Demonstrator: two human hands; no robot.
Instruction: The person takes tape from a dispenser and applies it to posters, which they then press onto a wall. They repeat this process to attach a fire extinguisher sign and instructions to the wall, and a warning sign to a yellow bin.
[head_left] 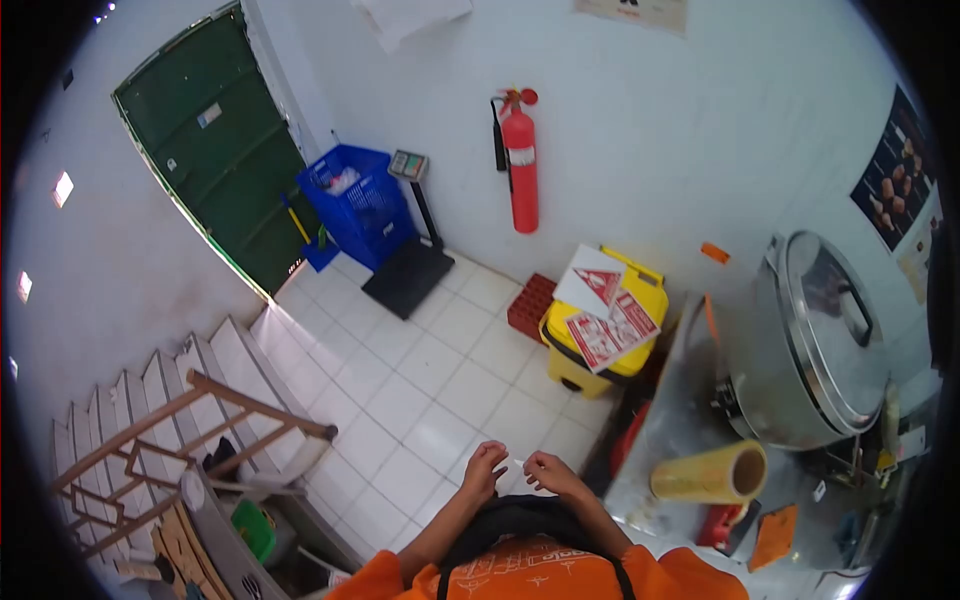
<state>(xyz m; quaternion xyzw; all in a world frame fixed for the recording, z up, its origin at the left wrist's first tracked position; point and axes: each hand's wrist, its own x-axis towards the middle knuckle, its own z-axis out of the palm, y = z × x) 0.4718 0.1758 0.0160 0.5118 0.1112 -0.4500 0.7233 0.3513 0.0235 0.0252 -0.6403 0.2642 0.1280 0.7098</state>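
My left hand (485,468) is in front of my waist with its fingers curled together. My right hand (552,472) is close beside it, also with bent, closed fingers. A tiny pale sliver (519,463) shows in the gap between the two hands; its kind is too small to tell, and so is which hand has it. Under the hands lie the white floor tiles (435,435). To the right, a roll of yellowish film (695,473) lies on the metal counter (655,480), apart from my right hand.
A railing (230,395) and stairs are at left. Ahead stand a blue basket (365,205), a platform scale (408,280) and a yellow bin (585,375) with signs on it. A fire extinguisher (521,170) hangs on the wall. A large lidded pot (790,350) occupies the counter.
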